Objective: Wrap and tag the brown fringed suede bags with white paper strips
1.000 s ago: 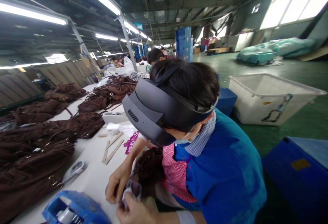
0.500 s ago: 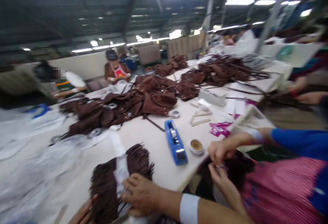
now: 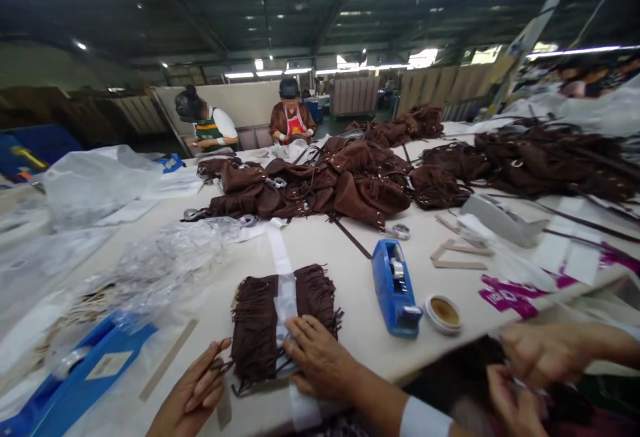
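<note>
A dark brown fringed piece (image 3: 255, 330) lies on the white table (image 3: 350, 303), with a white paper strip (image 3: 286, 290) across its middle. My right hand (image 3: 320, 357) rests on the strip and the piece, palm down with its fingers spread. At the piece's lower left edge is my left hand (image 3: 193, 390), fingers curled, pinching a thin dark cord (image 3: 225, 365). The fringe hangs out on both sides of the strip.
A blue tape dispenser (image 3: 395, 290) and a round tin (image 3: 443, 313) stand to the right. Brown bags (image 3: 310, 183) are heaped behind. Another blue dispenser (image 3: 100, 370) sits at lower left beside clear plastic (image 3: 170, 257). A co-worker's hands (image 3: 535, 357) work at lower right.
The view has swung right, so the scene sits differently in it. My left hand, earlier at the piece's edge, now shows curled fingers with a cord. My right hand stays on the strip.
</note>
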Demonstrator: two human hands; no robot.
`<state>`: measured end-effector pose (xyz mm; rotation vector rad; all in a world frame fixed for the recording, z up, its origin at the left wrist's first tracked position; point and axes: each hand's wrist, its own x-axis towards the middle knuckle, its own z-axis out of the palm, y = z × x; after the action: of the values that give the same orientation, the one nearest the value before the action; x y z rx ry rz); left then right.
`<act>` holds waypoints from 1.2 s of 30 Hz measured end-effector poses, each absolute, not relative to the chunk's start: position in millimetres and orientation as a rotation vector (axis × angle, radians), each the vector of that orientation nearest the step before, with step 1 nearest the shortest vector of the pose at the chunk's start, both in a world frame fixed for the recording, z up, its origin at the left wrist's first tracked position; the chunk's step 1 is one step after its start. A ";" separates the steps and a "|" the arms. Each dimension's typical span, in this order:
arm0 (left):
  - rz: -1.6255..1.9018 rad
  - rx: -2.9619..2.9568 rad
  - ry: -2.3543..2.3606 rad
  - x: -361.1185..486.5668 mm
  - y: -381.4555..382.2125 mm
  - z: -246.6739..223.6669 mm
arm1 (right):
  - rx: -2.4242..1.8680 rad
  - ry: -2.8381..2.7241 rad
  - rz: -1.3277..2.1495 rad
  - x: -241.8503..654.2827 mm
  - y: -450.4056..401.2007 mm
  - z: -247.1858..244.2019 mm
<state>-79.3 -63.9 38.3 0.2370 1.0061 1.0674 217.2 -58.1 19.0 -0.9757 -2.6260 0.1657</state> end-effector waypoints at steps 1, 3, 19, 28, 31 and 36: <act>1.082 0.244 1.018 -84.5 -63.9 38.0 | -0.983 -2.628 0.179 216.6 -57.9 19.5; 1.080 0.270 1.078 -97.3 -65.2 37.0 | -0.991 -2.637 0.201 216.2 -57.7 19.9; 1.128 0.657 1.443 -83.0 -63.9 38.2 | -1.012 -2.694 0.273 214.6 -55.1 12.0; 0.988 0.682 1.559 -48.3 -75.8 6.7 | -1.007 -2.706 0.282 214.4 -54.1 8.5; 0.941 0.661 1.506 -62.5 -79.0 17.2 | -1.005 -2.710 0.291 214.9 -54.0 9.1; 0.909 0.520 1.320 -78.8 -80.4 35.1 | -1.013 -2.692 0.311 215.2 -54.8 12.9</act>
<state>-78.8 -80.4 35.1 0.5201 1.3202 0.9093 215.2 -54.8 12.9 -1.0133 -2.6921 0.3107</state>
